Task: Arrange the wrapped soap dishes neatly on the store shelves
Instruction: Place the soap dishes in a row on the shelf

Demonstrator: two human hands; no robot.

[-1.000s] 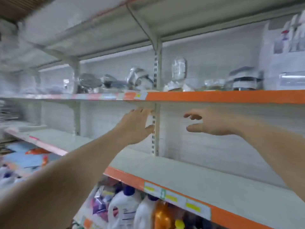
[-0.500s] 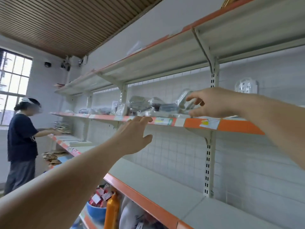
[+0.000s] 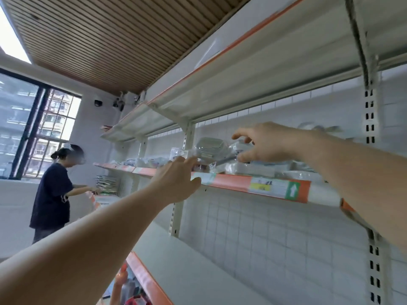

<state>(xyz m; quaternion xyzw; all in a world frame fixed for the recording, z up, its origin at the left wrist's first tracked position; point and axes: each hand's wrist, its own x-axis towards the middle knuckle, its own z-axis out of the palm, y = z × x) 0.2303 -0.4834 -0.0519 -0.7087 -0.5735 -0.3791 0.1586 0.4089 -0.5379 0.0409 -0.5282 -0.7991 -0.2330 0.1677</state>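
Several wrapped soap dishes [image 3: 209, 146] in clear plastic lie in a loose pile on the upper orange-edged shelf [image 3: 231, 182]. My right hand [image 3: 266, 144] reaches over the shelf edge, and its thumb and fingers curl around one wrapped soap dish [image 3: 239, 148] in the pile. My left hand [image 3: 176, 181] is stretched up at the shelf's front edge with straight fingers. Its fingertips touch the plastic of a wrapped dish [image 3: 201, 160] at the rim. My right forearm hides the dishes further right.
A bare white shelf [image 3: 198, 260] runs below, with bottles [image 3: 121, 282] under it. Another shelf [image 3: 242, 89] hangs close above the pile. A person in a dark shirt [image 3: 52, 194] works at the shelves on the far left, by a window [image 3: 33, 128].
My view has tilted up and swung left. Both hands have risen from below the shelf to its edge, and the right one has closed in on a wrapped dish.
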